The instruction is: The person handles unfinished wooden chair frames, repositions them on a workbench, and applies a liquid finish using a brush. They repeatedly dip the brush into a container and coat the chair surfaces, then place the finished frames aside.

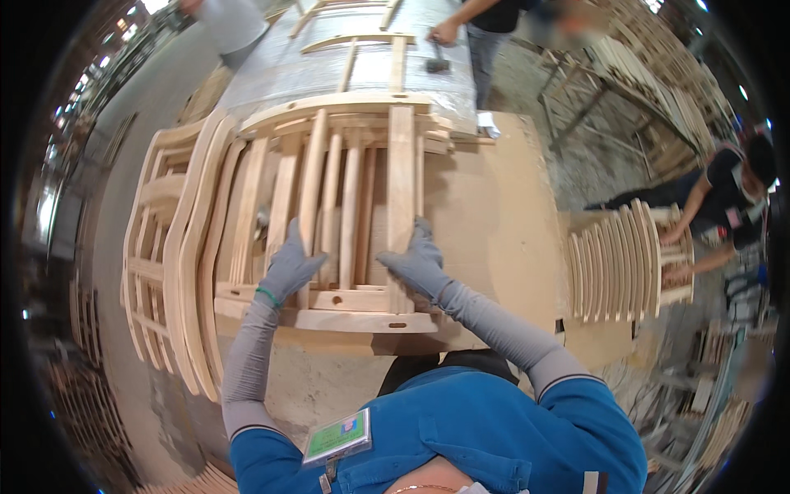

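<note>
A: Where's the frame (346,222) sitting?

B: Flat on the bench (494,206), its near rail at the person's edge, its curved top rail away from them. It lies on top of more frames of the same kind, so the stack carries it.

A: And the hands?

B: Both gloved in grey. The left hand (290,265) rests on a slat (309,193) near its lower end, fingers laid along the wood. I'd say it presses rather than clamps, but I cannot tell if the fingers curl under. The right hand (418,262) wraps the wide right post (401,189) low down, fingers closed on its edge.

A: Why hold it low like that?

B: My guess: 2 hands near the bottom rail (362,319) keep the frame from sliding off the stack, and that end is closest to the body.

A: What's leaning on the left?

B: Several curved chair backs (185,247) stood on edge against the bench side, within reach. Another bundle of curved parts (621,263) sits to the right, where another person's hands (671,239) hold it.

A: Anyone else?

B: Someone at the far end of the bench holds a hammer (438,62) beside another frame (362,41).
</note>
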